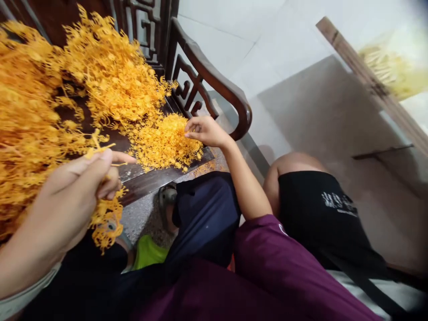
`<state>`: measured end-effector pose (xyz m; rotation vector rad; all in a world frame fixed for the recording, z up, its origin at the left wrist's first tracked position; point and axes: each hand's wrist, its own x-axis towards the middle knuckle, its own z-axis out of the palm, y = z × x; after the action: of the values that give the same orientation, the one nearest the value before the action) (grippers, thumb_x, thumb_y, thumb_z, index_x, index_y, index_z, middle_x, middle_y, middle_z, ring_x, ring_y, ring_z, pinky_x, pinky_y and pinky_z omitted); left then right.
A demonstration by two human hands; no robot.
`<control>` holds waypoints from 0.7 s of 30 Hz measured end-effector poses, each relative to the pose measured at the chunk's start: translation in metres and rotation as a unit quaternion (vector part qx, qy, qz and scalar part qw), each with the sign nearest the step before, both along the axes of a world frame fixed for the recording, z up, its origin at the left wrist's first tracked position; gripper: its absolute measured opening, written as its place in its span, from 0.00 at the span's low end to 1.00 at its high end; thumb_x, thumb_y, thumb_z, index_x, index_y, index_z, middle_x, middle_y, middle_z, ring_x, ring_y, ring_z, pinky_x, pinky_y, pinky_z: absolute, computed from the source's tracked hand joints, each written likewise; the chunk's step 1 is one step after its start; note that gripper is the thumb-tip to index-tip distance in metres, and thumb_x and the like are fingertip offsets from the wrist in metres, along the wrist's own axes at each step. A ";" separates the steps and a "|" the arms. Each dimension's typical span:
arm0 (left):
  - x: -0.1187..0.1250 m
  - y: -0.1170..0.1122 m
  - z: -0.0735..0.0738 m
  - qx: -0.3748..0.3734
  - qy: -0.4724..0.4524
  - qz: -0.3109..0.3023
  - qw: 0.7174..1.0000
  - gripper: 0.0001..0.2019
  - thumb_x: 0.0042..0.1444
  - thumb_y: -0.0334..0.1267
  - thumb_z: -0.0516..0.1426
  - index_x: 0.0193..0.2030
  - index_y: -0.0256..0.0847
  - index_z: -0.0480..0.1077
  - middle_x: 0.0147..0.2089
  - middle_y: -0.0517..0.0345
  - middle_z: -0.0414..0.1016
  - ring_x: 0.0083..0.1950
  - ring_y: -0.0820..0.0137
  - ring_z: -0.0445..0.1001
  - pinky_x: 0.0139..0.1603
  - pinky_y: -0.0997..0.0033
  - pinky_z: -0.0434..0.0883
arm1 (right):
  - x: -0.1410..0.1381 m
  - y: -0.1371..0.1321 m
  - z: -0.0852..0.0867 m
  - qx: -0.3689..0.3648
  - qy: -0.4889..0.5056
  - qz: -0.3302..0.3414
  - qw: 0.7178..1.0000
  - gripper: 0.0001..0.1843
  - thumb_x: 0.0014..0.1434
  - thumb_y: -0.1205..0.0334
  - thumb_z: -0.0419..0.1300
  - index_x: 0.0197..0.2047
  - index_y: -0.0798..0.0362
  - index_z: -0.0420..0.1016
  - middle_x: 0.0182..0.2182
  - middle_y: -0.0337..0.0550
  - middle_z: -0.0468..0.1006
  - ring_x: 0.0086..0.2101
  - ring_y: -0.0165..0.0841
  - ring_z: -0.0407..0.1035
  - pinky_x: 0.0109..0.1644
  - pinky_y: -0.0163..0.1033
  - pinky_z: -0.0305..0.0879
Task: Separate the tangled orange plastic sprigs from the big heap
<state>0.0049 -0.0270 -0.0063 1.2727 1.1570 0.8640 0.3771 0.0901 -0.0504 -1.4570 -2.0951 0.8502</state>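
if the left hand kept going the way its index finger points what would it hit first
Most likely the small heap of yellow sprigs on the dark wooden seat, where the right hand rests. The left hand, pinching a yellow sprig, looks nearer the camera, so it might pass above.

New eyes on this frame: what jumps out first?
The mass of bright yellow sprigs heaped over the dark wooden bench fills the upper left. At lower left, the left hand pinches a single sprig in its fingers. Mid-frame, a second person's hand, its arm coming from a purple sleeve, rests on the near edge of the pile.
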 end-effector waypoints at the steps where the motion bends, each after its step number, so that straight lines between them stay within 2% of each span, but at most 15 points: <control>1: 0.003 0.000 0.003 -0.020 -0.002 0.010 1.000 0.25 0.80 0.52 0.55 0.30 0.44 0.73 0.25 0.61 0.58 0.36 0.64 0.64 0.48 0.60 0.64 | -0.003 0.000 -0.001 -0.012 -0.007 0.008 1.000 0.11 0.62 0.59 0.74 0.42 0.57 0.81 0.32 0.40 0.78 0.34 0.31 0.68 0.41 0.40 0.65; 4: 0.009 -0.001 0.009 -0.074 -0.023 0.022 0.997 0.20 0.78 0.55 0.56 0.42 0.45 0.81 0.24 0.63 0.57 0.31 0.66 0.60 0.40 0.61 0.62 | -0.007 0.003 -0.001 -0.042 -0.031 0.011 0.999 0.13 0.60 0.62 0.74 0.45 0.59 0.82 0.34 0.42 0.80 0.34 0.30 0.70 0.41 0.39 0.65; 8: 0.011 -0.002 0.008 -0.119 -0.066 0.026 0.990 0.19 0.73 0.58 0.61 0.50 0.46 0.83 0.24 0.63 0.59 0.30 0.67 0.62 0.35 0.64 0.63 | -0.003 0.008 -0.003 -0.037 -0.035 -0.010 0.999 0.12 0.60 0.65 0.73 0.47 0.58 0.81 0.41 0.44 0.82 0.32 0.28 0.70 0.41 0.39 0.65; 12: 0.014 0.000 0.000 -0.151 -0.099 -0.001 0.984 0.21 0.71 0.59 0.63 0.57 0.46 0.83 0.24 0.64 0.63 0.29 0.68 0.64 0.35 0.67 0.67 | -0.009 0.001 0.000 0.019 0.055 -0.028 0.998 0.12 0.64 0.57 0.73 0.45 0.56 0.81 0.36 0.40 0.80 0.29 0.27 0.65 0.36 0.38 0.62; 14: 0.017 0.000 -0.003 -0.138 -0.104 -0.025 0.985 0.21 0.70 0.59 0.63 0.52 0.44 0.84 0.22 0.64 0.62 0.26 0.69 0.61 0.32 0.67 0.65 | -0.023 -0.009 0.006 0.039 0.132 -0.027 0.990 0.16 0.65 0.50 0.74 0.43 0.55 0.81 0.31 0.37 0.77 0.28 0.27 0.63 0.33 0.37 0.59; 16: 0.019 -0.001 -0.005 -0.127 -0.099 -0.052 0.986 0.21 0.70 0.59 0.62 0.43 0.42 0.83 0.20 0.65 0.60 0.24 0.70 0.59 0.31 0.67 0.63 | -0.046 -0.023 0.015 0.034 0.206 -0.002 0.978 0.19 0.67 0.46 0.74 0.44 0.54 0.81 0.32 0.37 0.77 0.29 0.27 0.66 0.34 0.37 0.62; 18: 0.022 -0.001 -0.006 -0.121 -0.085 -0.091 0.985 0.23 0.70 0.59 0.61 0.35 0.42 0.80 0.19 0.64 0.60 0.23 0.71 0.59 0.31 0.67 0.62 | -0.071 -0.040 0.027 0.014 0.249 0.046 0.967 0.19 0.69 0.45 0.72 0.47 0.53 0.82 0.38 0.40 0.81 0.36 0.28 0.72 0.40 0.36 0.68; 21: 0.024 -0.002 -0.007 -0.110 -0.055 -0.138 0.983 0.24 0.71 0.59 0.59 0.31 0.42 0.77 0.18 0.63 0.60 0.23 0.70 0.59 0.30 0.67 0.59 | -0.105 -0.063 0.038 -0.018 0.265 0.141 0.954 0.21 0.71 0.45 0.71 0.57 0.51 0.83 0.47 0.43 0.83 0.43 0.30 0.76 0.47 0.36 0.72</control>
<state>0.0292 -0.0287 -0.0137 1.1542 0.9339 0.5775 0.2720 0.0271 -0.0120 -0.8200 -1.8888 1.2353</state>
